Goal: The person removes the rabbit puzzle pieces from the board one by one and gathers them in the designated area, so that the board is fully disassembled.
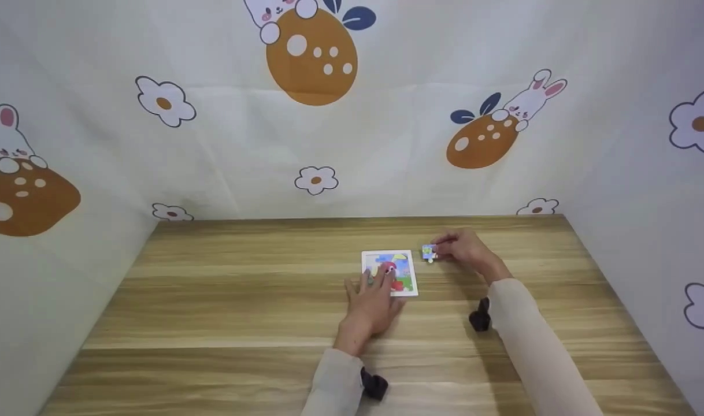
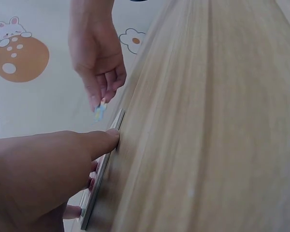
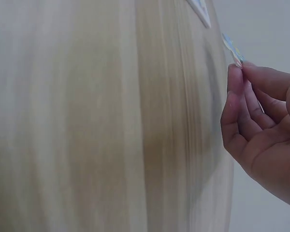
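Note:
A white-framed picture puzzle (image 1: 407,277) lies flat on the wooden table. My left hand (image 1: 372,301) rests on it with fingers spread over its left and lower parts, hiding some of the picture. In the left wrist view the thumb presses along the puzzle's edge (image 2: 94,198). Just right of the frame, my right hand (image 1: 464,249) pinches a small blue and green puzzle piece (image 1: 428,252) between thumb and forefinger. The right wrist view shows that puzzle piece (image 3: 232,49) held edge-on at the fingertips, raised above the tabletop.
The wood-grain table (image 1: 213,312) ends at the back against a pale cloth (image 1: 386,144) printed with rabbits, oranges and flowers. More of this cloth hangs at both sides. Dark wrist mounts (image 1: 375,384) sit at both sleeves.

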